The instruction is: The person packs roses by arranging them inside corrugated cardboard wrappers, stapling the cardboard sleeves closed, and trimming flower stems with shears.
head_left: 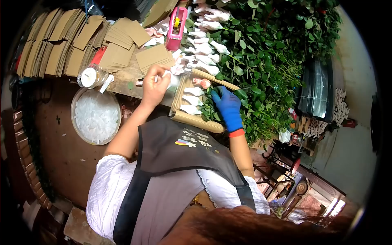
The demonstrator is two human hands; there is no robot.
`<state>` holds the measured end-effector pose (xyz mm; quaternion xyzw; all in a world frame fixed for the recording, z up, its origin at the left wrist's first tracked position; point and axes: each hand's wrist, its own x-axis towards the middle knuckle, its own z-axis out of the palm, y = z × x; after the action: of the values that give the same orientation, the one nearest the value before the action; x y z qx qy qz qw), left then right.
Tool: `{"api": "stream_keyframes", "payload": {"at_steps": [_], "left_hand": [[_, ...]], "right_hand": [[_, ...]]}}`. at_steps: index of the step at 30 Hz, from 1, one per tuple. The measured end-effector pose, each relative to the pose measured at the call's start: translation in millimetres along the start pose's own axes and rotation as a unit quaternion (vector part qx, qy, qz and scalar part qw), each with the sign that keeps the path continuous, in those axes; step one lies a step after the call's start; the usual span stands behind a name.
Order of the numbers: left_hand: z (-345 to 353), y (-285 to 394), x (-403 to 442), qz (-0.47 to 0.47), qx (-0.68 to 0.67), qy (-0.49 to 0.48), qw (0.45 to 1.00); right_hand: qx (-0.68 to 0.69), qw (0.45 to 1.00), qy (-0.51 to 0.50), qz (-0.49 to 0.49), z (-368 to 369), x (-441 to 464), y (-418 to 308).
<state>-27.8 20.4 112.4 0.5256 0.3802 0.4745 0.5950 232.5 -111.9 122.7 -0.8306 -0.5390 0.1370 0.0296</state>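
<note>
My left hand is bare, fingers pinched on a small white piece that looks like a flower sleeve. It hovers left of a corrugated cardboard box. Inside the box lie several rose heads in white sleeves, and above them an uncovered pink rose. My right hand wears a blue glove and curls over leafy stems at the box's right side, closed around the stem of the pink rose as far as I can see. Leaves partly hide its fingertips.
Many leafy stems with white-sleeved heads lie beyond the box. A pink tape dispenser, cardboard pieces and stacked cardboard are at upper left. A tub of white pieces stands below a jar.
</note>
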Motion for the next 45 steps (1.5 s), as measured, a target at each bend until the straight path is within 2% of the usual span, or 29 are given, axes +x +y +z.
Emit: {"api": "stream_keyframes", "payload": {"at_steps": [1, 2, 3, 4, 7, 8, 10, 12, 13, 14, 15, 17, 18, 19, 21, 22, 24, 25, 27, 28, 29, 30, 31, 33, 34, 35, 37, 40, 45], "left_hand": [[-1, -4, -2, -0.001, 0.035, -0.044, 0.998], [-1, -11, -7, -0.036, 0.146, -0.093, 0.984], [1, -15, -10, -0.071, 0.253, -0.14, 0.955], [9, -13, -13, -0.109, 0.304, -0.184, 0.929], [35, -20, -20, 0.058, 0.356, -0.215, 0.908], [39, -21, -22, 0.067, 0.335, -0.207, 0.917], [41, -19, -27, -0.018, 0.234, -0.14, 0.962], [27, -25, -25, -0.122, 0.086, -0.068, 0.986], [14, -15, -17, -0.137, 0.031, -0.016, 0.99], [2, -11, -11, -0.055, 0.082, -0.022, 0.995], [-9, -9, -9, 0.03, 0.132, -0.023, 0.991], [-31, -19, -21, -0.11, 0.223, -0.145, 0.958], [-22, -3, -25, -0.171, 0.227, -0.167, 0.944], [-15, 0, -29, -0.161, 0.281, -0.189, 0.927], [7, -12, -38, -0.031, 0.336, -0.167, 0.926], [14, -11, -36, -0.054, 0.331, -0.21, 0.918], [24, -9, -28, -0.102, 0.316, -0.294, 0.896], [25, -12, -31, -0.097, 0.3, -0.273, 0.909], [23, -17, -39, -0.085, 0.269, -0.231, 0.931], [20, -15, -44, -0.085, 0.241, -0.171, 0.952], [10, -38, -42, -0.09, 0.186, -0.068, 0.976], [-9, -18, -32, -0.191, 0.093, -0.037, 0.976], [-30, -12, -25, -0.204, 0.061, -0.066, 0.975], [-42, -8, -30, -0.127, 0.137, -0.109, 0.976], [-43, -2, -32, -0.16, 0.189, -0.18, 0.952], [-35, 3, -34, -0.203, 0.274, -0.204, 0.918], [-13, 7, -39, -0.079, 0.327, -0.265, 0.904], [2, -1, -27, -0.131, 0.334, -0.41, 0.839], [16, -9, -37, -0.152, 0.251, -0.34, 0.894]], "right_hand": [[0.016, 1.0, -0.022, 0.004, -7, -2, 1], [0.031, 0.999, -0.044, 0.006, -15, -3, -1], [0.047, 0.997, -0.066, 0.009, -20, -2, -5], [0.033, 0.997, -0.07, 0.008, -20, -1, -8], [-0.065, 0.996, -0.06, 0.012, -10, 0, -15], [-0.074, 0.997, -0.037, -0.004, -1, 0, -10], [-0.073, 0.997, -0.036, 0.0, -2, 0, -11], [-0.071, 0.996, -0.045, 0.019, -9, -3, -13], [-0.068, 0.996, -0.054, 0.036, -19, -6, -18], [-0.065, 0.994, -0.065, 0.051, -24, -9, -21], [-0.049, 0.998, -0.038, 0.027, -29, -18, -15], [0.016, 1.0, -0.001, 0.018, -50, -36, -13], [0.032, 0.997, 0.065, -0.014, -51, -44, -12], [0.033, 0.998, 0.023, -0.05, -50, -43, -14], [0.036, 0.991, -0.059, -0.117, -52, -46, -23], [-0.039, 0.987, -0.103, -0.113, -50, -42, -33], [-0.079, 0.981, -0.089, -0.15, -22, -32, -28], [-0.099, 0.977, -0.082, -0.168, -15, -28, -30], [-0.095, 0.981, -0.086, -0.145, -12, -27, -31], [-0.1, 0.981, -0.092, -0.138, -11, -26, -31], [-0.105, 0.981, -0.098, -0.129, -11, -26, -30], [-0.079, 0.985, -0.086, -0.128, -13, -30, -28], [-0.054, 0.987, -0.074, -0.129, -19, -36, -25], [-0.02, 0.988, -0.08, -0.132, -37, -44, -22], [-0.007, 0.987, -0.097, -0.131, -48, -47, -23], [0.006, 0.985, -0.113, -0.129, -57, -48, -27], [-0.01, 0.971, -0.152, -0.183, -57, -46, -32], [-0.07, 0.944, -0.208, -0.245, -47, -34, -40], [-0.152, 0.93, -0.211, -0.258, -35, -28, -47]]}}
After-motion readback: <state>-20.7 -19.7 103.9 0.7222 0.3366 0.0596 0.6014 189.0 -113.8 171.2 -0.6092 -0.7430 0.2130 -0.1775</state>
